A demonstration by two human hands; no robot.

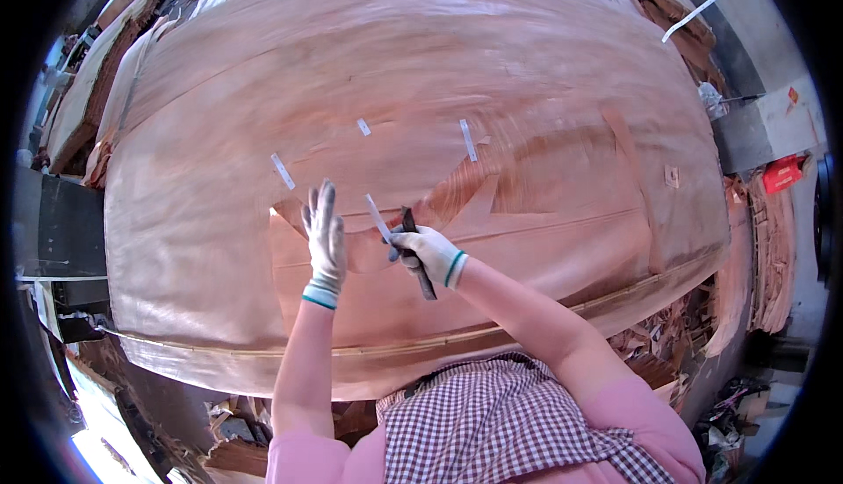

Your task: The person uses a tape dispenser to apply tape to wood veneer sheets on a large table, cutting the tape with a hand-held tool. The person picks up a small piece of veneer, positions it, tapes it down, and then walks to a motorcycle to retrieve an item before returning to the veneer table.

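Observation:
A large sheet of reddish-brown wood veneer (pixel 202 247) spreads over the work surface, with a lighter patch piece (pixel 562 256) and torn edges near its middle. My left hand (pixel 327 243), in a white glove with a green cuff, is held over the veneer with its fingers stretched up; nothing shows in it. To its right, my gloved right hand (pixel 430 254) grips a dark, narrow, bar-shaped tool (pixel 425 285) whose kind I cannot make out. A white tape strip (pixel 377 215) sticks out from the same hand's fingertips. Beyond both hands lie three more tape strips (pixel 283 171).
Stacked veneer sheets (pixel 97 89) stand at the far left, and more (pixel 773 256) at the right. A thin rod-like strip (pixel 430 339) runs along the near edge. Veneer scraps (pixel 654 344) lie below that edge. A red object (pixel 781 174) sits at the right.

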